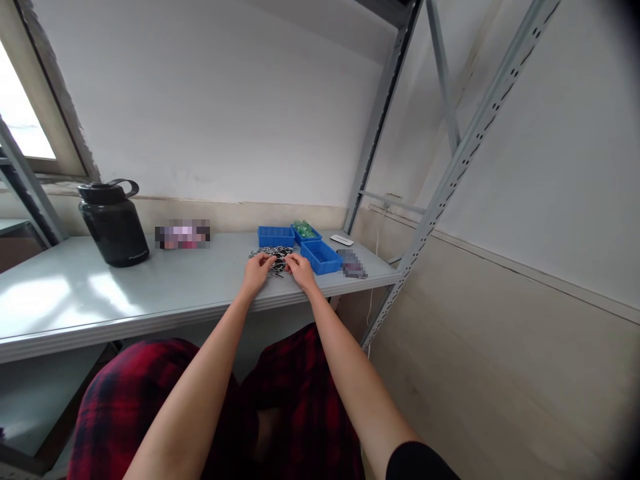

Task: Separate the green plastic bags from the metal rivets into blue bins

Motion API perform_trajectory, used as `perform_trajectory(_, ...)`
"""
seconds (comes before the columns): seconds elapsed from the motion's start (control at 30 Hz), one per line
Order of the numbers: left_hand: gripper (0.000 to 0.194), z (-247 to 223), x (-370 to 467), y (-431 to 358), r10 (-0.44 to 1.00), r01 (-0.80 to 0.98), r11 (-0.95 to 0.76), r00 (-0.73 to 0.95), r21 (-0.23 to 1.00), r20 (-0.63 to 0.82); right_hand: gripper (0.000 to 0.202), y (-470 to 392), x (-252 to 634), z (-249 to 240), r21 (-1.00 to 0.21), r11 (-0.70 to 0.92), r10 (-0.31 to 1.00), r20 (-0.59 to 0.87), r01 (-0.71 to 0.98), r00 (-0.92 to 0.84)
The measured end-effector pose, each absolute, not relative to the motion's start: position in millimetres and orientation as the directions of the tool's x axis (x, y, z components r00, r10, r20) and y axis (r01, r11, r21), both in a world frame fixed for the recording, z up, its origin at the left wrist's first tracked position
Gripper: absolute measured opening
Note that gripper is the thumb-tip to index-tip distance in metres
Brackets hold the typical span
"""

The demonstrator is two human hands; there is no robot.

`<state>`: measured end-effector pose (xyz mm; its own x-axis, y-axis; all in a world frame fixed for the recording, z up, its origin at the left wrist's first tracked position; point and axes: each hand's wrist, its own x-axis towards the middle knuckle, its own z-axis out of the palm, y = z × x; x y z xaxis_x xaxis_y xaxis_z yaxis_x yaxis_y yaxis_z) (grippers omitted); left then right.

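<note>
A pile of thin black and silver pieces (278, 252) lies on the grey tabletop, too small in view to name. My left hand (257, 270) rests at the pile's left side, thumb and fingers pinched together. From the right, my right hand (300, 269) reaches into the same pile, its fingertips also pinched. Whatever sits between the fingertips of either hand is too small to make out. Just beyond the right hand stands an open blue bin (321, 257). Behind the pile is a second blue bin (276, 236), and a third blue bin holds green pieces (304, 229).
A dark water bottle (114, 223) stands at the left of the table (195, 283). Near the wall lies a blurred-out item (183, 235). A white flat object (342, 240) and another blurred item (352, 263) lie right of the bins. A metal shelf post (450, 180) rises at the right end.
</note>
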<state>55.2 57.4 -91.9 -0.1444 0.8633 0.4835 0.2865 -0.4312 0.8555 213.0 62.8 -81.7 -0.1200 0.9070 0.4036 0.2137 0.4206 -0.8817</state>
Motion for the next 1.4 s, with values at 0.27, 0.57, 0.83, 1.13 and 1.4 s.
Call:
perform_trajectory(0.27,0.026,-90.7,56.1,57.8,0.866,0.246,-0.438,-0.143,0.865,0.480,0.020,64.9,213.4,-83.2,-0.888,0.409,0.913,0.395,0.212,-0.103)
perform_trajectory(0.57,0.026,-89.3,56.3,57.0,0.867,0.235,-0.431,-0.160,0.871,0.472,0.021,63.1,212.4,-81.8,-0.874,0.419,0.908,0.404,0.245,-0.112)
perform_trajectory(0.83,0.029,-88.1,57.5,57.4,0.872,0.216,-0.426,-0.159,0.878,0.462,0.021,66.3,212.2,-84.1,-0.877,0.421,0.907,0.412,0.232,-0.090)
perform_trajectory(1.13,0.025,-88.3,57.0,57.5,0.870,0.247,-0.431,-0.141,0.868,0.472,0.025,67.6,213.1,-85.5,-0.875,0.427,0.904,0.420,0.227,-0.082)
perform_trajectory(1.4,0.033,-91.4,55.0,60.2,0.874,0.178,-0.445,-0.125,0.878,0.469,0.022,64.1,212.3,-81.2,-0.873,0.438,0.899,0.420,0.215,-0.127)
